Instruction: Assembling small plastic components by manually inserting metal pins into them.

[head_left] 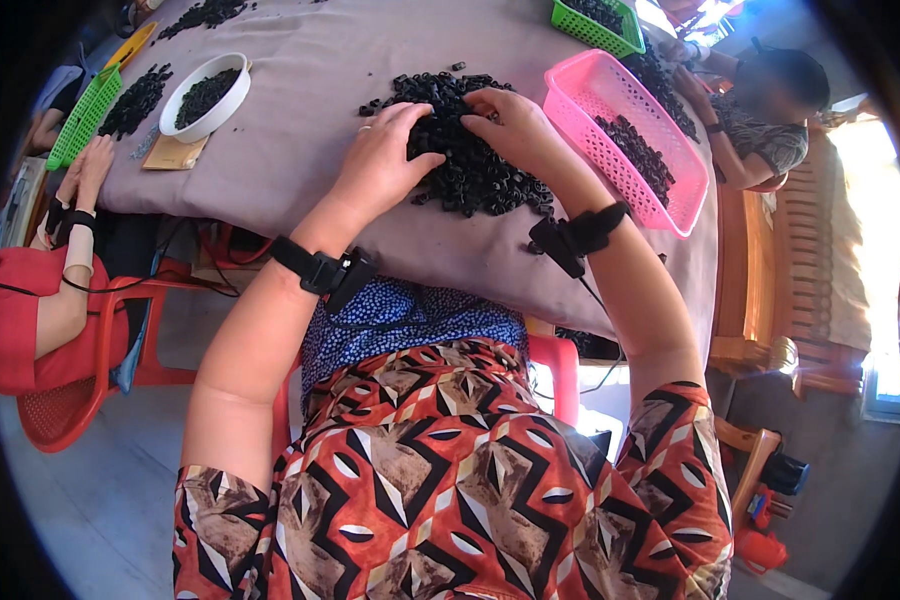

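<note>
Heap of small black pieces [480, 185] sits upper centre of the frame, on the tabletop [300, 105] right in front of me; probably put there so both arms reach it without stretching.

My left hand [380, 160] is at the heap's left edge, thumb spread well away from the fingers, no piece visible between them. Likely this way to keep the heap bounded on that side. My right hand [518, 125] is at the upper right of the heap, thumb and forefinger close together. Can't tell whether a piece is pinched there; too small.

Pink basket [580, 92], upper right, just beside my right forearm, more black pieces inside. Reads as parked for a short reach; the perforated walls keep the pieces corralled.

White bowl [205, 128], upper left, also holds dark pieces; well apart from my heap, so probably a separate batch. Black straps [308, 264] hold small devices on both wrists.
</note>
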### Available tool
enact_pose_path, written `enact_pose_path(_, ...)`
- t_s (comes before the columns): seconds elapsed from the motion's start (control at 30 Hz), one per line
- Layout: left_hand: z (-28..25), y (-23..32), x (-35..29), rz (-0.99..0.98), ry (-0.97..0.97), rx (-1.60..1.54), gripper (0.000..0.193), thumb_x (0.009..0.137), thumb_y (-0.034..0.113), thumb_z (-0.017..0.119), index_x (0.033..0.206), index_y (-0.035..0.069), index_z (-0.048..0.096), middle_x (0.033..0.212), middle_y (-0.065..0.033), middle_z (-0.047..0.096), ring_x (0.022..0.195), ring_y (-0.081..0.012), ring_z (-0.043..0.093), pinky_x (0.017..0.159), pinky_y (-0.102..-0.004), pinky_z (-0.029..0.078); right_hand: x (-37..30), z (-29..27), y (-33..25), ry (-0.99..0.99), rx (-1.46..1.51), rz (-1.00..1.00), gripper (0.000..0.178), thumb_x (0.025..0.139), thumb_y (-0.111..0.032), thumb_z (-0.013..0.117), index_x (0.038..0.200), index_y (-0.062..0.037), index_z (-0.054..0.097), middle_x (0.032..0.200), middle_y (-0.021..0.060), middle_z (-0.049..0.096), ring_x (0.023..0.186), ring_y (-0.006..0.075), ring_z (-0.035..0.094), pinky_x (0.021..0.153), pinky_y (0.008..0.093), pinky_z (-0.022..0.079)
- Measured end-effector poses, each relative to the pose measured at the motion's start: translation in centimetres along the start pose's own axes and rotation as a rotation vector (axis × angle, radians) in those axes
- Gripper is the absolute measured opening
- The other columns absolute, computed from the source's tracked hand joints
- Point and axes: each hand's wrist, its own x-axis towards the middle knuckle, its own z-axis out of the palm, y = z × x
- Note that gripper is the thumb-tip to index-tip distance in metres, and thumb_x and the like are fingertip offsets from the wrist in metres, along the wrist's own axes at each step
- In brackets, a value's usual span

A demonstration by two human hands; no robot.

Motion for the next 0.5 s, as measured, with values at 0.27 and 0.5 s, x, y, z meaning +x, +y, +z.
enact_pose_path(0.27, -2.7, -1.9, -2.2, 0.144, 0.121, -0.112, 0.067, 0.081, 0.024, 0.08, 0.139, 0.007, 0.053, 0.135, -0.0114, 0.056, 0.114, -0.0238, 0.057, 0.091, -0.0336, 0.05, -5.9, -5.3, 0.8, -0.112, -0.029, 0.016, 0.073, 0.076, -0.024, 0.081, 0.14, -0.0046, 0.051, 0.126, 0.0185, 0.061, 0.105, 0.0281, 0.062, 0.094, 0.0372, 0.049)
enact_pose_path(0.5, -4.8, -1.3, -3.6, -0.219, -0.194, -0.019, 0.081, 0.071, 0.031, 0.085, 0.139, 0.005, 0.049, 0.125, -0.0183, 0.058, 0.112, -0.0344, 0.061, 0.092, -0.0435, 0.051, -10.8, -4.5, 1.5, -0.324, -0.118, 0.095, 0.102, 0.059, -0.021, 0.088, 0.147, -0.0044, 0.04, 0.13, 0.0253, 0.052, 0.116, 0.0392, 0.057, 0.101, 0.0428, 0.047)
